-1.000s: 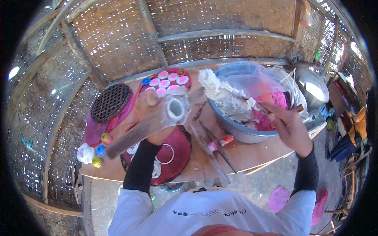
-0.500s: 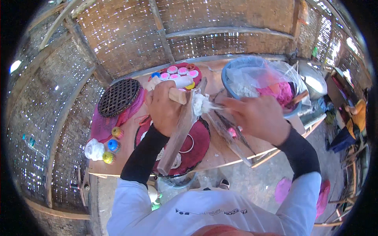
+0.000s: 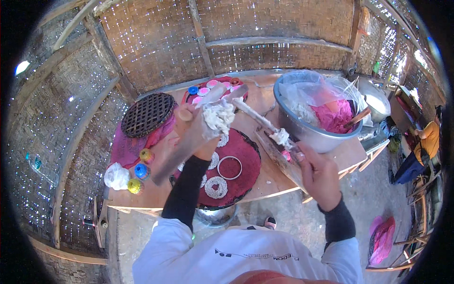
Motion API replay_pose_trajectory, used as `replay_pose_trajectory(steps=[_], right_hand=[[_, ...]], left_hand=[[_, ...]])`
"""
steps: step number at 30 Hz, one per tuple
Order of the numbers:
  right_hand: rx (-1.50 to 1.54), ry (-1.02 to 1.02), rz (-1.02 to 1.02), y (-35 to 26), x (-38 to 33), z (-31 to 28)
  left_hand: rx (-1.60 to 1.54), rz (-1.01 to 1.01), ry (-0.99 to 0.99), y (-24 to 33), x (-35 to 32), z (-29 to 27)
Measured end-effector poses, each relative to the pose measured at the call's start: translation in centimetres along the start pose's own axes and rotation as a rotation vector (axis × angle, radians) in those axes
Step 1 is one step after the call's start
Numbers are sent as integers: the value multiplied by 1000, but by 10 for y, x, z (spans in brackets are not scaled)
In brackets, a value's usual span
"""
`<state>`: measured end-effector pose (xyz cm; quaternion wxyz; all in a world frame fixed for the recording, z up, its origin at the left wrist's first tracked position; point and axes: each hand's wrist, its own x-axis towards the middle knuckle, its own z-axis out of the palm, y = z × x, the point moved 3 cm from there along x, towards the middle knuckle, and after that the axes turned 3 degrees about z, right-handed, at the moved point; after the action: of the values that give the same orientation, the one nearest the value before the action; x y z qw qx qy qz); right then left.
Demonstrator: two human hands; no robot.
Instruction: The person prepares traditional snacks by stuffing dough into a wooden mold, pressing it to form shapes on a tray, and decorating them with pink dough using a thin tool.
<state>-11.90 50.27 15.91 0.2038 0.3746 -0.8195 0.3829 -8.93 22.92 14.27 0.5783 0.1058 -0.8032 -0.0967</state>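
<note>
Two hands over a wooden table (image 3: 265,182) against a woven bamboo wall. Left hand (image 3: 196,130) raised above the dark red round tray (image 3: 246,165), fingers clamped around a metal tube (image 3: 182,151) slanting down to the left, with a lump of white dough (image 3: 218,116) piled at its top end. Right hand (image 3: 319,173) at the near right edge of the table, fingers closed on the handle of a long flat stick (image 3: 257,118) reaching up and left to touch the dough, more white dough stuck along it. On the tray, rings of white dough (image 3: 216,187) below the left forearm. Far right, a metal bowl (image 3: 307,132) lined with clear plastic, holding pink and white dough. Left of the tray, a dark woven basket (image 3: 147,113) on pink cloth, with small coloured cups (image 3: 141,170) just near of it. Behind the left hand, a second tray with pink and blue cups (image 3: 204,90)
</note>
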Motion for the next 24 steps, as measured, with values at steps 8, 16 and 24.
replay_pose_trajectory(steps=[8, 16, 24], right_hand=[[-322, -147, -186, -24, 18, -19], [-677, -290, -404, -39, 28, -11], [8, -2, -25, 23, 5, 20]], left_hand=[[106, -16, -1, 14, 7, -2], [71, 150, -157, 20, 11, 19], [-560, -201, -197, -39, -26, 47]])
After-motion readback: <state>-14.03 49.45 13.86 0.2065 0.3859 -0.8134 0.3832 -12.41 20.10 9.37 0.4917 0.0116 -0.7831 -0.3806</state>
